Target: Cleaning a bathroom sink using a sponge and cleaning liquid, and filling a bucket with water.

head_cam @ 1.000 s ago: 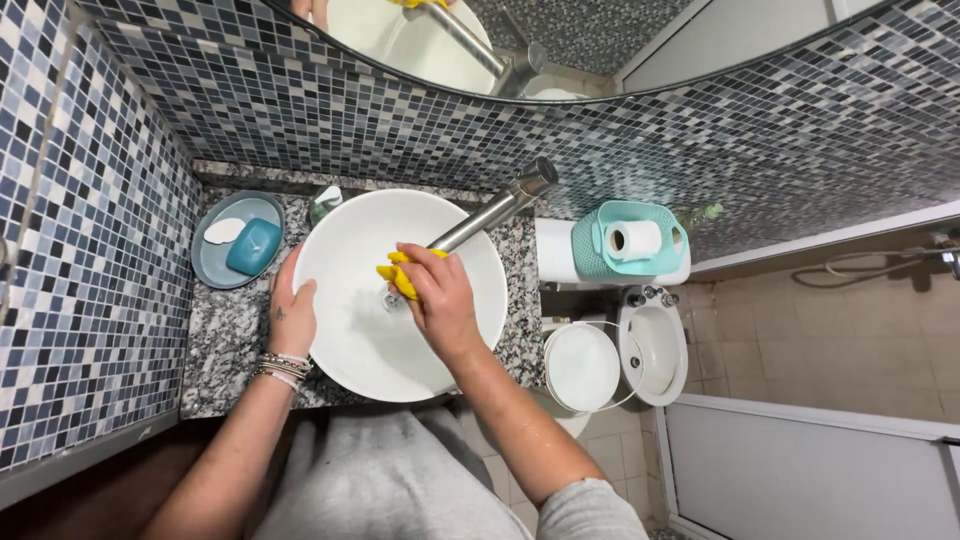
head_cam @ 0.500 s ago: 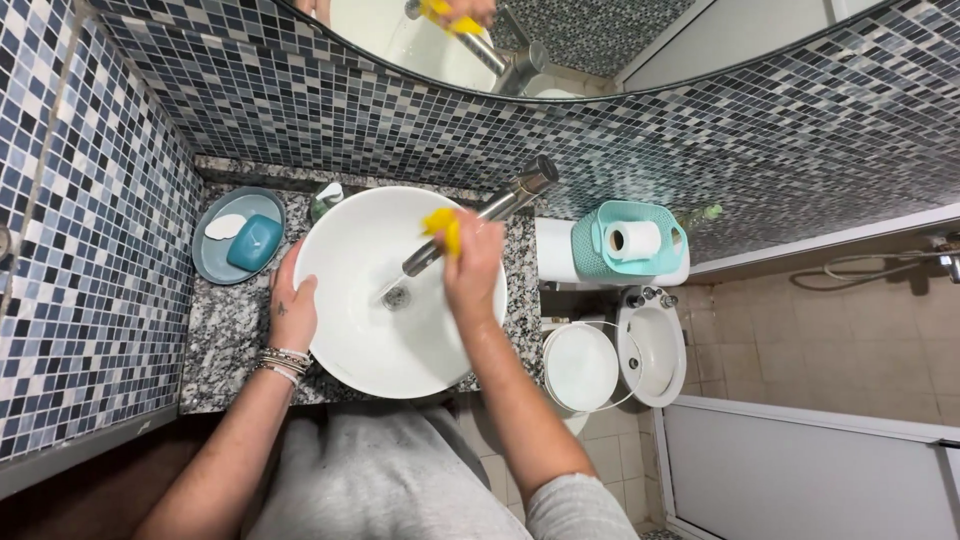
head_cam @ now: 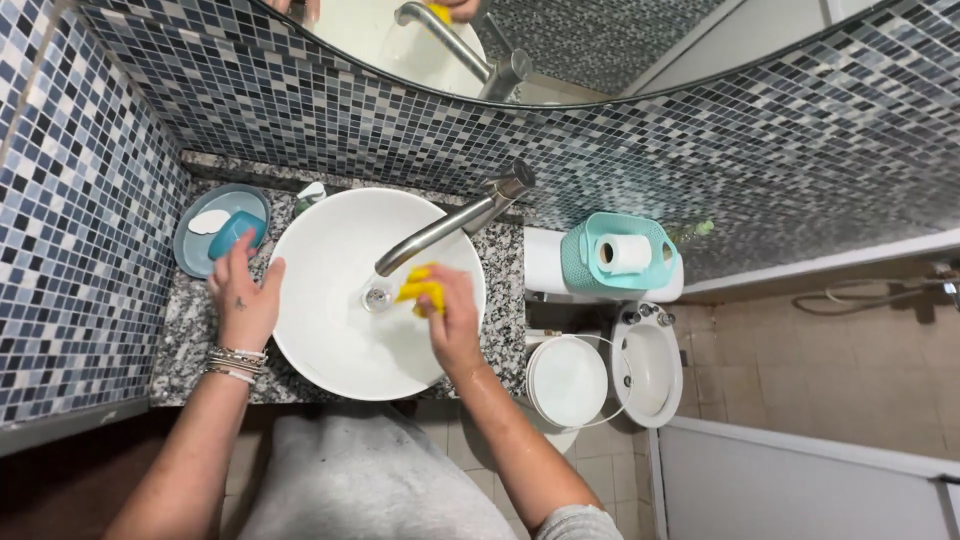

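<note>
- Right hand: closed around yellow sponge, inside white basin, below faucet.
- Left hand: open, empty, over basin's rim; blue dish just beyond its fingertips.

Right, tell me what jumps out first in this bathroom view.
The round white basin fills the middle, where the right hand presses a yellow cloth inside it under the steel faucet. The left hand rests at the basin's left rim, beside a grey dish holding a teal soap box.
</note>
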